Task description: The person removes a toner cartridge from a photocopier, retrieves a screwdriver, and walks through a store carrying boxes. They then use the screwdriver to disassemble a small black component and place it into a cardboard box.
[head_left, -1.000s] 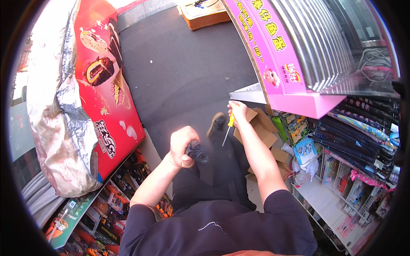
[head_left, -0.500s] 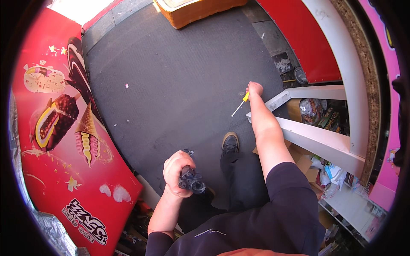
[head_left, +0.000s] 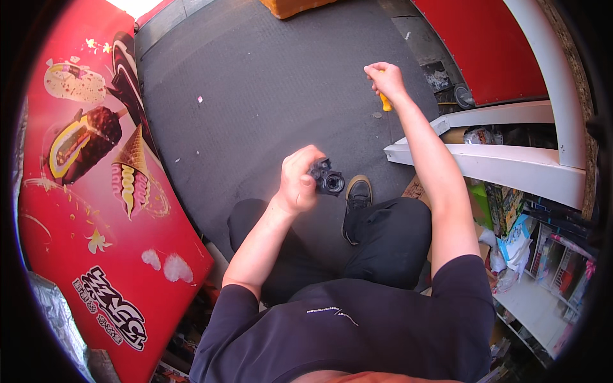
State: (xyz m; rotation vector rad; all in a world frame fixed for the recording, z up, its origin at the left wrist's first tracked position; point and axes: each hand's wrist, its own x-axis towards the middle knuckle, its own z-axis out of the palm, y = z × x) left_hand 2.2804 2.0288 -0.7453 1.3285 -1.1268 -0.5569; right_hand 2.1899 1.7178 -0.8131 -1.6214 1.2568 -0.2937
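My right hand [head_left: 387, 78] is stretched out over the dark mat, its fingers closed round a screwdriver with a yellow handle [head_left: 385, 102]. The handle sticks out below the palm; its shaft is hard to make out now. Closer to my body, my left hand [head_left: 300, 179] grips a small black device [head_left: 329, 179] with a round, ring-like opening at its end. My fingers cover part of the device, so its exact kind cannot be told. It hangs above the mat, just left of my shoe [head_left: 359, 195], and the two hands are well apart.
A dark ribbed mat [head_left: 255, 83] covers the floor. At the left stands a red panel with ice cream pictures [head_left: 147, 210]. White frame legs [head_left: 511, 167] and a shelf with packages [head_left: 511, 242] are on the right. An orange box [head_left: 294, 6] lies at the far edge.
My right hand has moved farther away, and the screwdriver has turned in it. The left hand with the black device has risen away from my body and rightward. My right knee is now more bent.
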